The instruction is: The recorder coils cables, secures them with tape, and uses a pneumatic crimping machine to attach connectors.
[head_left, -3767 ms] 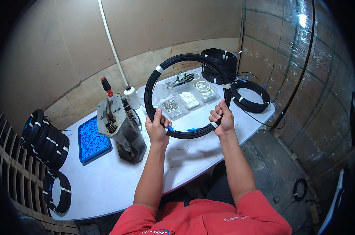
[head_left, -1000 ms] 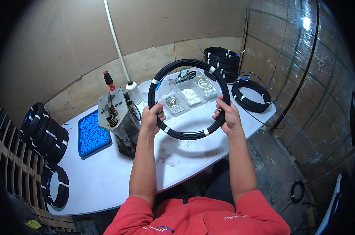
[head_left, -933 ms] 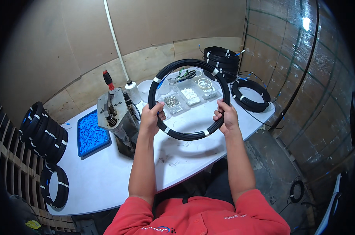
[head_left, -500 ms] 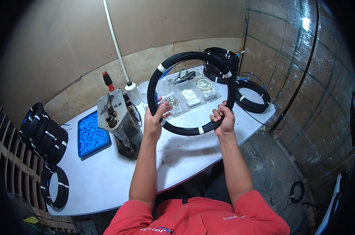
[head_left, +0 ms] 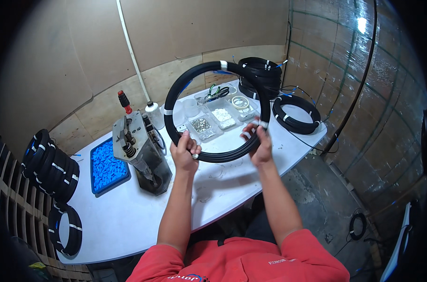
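A large ring of black cable [head_left: 175, 89], bound at intervals with white tape, is held up over the table, tilted toward me. My left hand [head_left: 185, 152] is closed round its lower left part, beside a white band. At the lower right, my right hand [head_left: 259, 145] has the ring between thumb and fingers; its grip looks looser, the fingers slightly spread near another white band. A short blue piece shows along the ring's inner edge at the upper left. Behind the ring are clear trays of small metal parts [head_left: 201, 126] and white parts [head_left: 224, 117].
A metal bench press [head_left: 145, 155] with a red-and-black handle stands left of the ring, beside a blue tray [head_left: 111, 190] of blue pieces. Stacked coils [head_left: 58, 164] sit at the left edge, others [head_left: 260, 80] at the back right. A white bottle [head_left: 153, 113] stands behind the press.
The ring has turned counterclockwise, its white bands shifting round. My left hand has closed more firmly on it, while my right hand's fingers have loosened. The whole view has shifted slightly.
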Tool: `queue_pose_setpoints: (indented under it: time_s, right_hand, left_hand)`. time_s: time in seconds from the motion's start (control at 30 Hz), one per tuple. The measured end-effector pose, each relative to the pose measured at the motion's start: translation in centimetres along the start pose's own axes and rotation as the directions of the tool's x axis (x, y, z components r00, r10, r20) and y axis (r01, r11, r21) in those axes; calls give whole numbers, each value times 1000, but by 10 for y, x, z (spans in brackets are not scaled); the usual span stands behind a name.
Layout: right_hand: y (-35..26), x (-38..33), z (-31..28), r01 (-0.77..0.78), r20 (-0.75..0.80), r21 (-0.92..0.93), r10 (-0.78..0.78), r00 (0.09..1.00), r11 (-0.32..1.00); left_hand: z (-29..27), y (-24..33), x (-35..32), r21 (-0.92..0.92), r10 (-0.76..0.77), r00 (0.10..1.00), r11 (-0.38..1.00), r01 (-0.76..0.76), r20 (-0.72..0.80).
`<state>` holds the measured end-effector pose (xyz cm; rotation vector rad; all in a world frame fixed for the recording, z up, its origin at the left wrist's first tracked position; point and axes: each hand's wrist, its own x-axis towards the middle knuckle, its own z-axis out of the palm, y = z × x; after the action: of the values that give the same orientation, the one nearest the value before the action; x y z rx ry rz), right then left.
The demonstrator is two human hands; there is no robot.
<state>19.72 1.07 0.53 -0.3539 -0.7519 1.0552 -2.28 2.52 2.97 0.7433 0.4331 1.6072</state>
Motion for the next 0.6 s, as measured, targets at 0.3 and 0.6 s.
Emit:
queue_pose_setpoints:
  time_s: [0.3,0.6]
  right_hand:
    - [-61,15,29,-198,-17,-264,201,980,944]
    - [-60,18,16,-264,-83,-246,251,964,933]
  left_hand:
    - [-29,23,26,127,-338,940,932,340,-38]
    - [-30,27,21,228,-251,966,946,232,56]
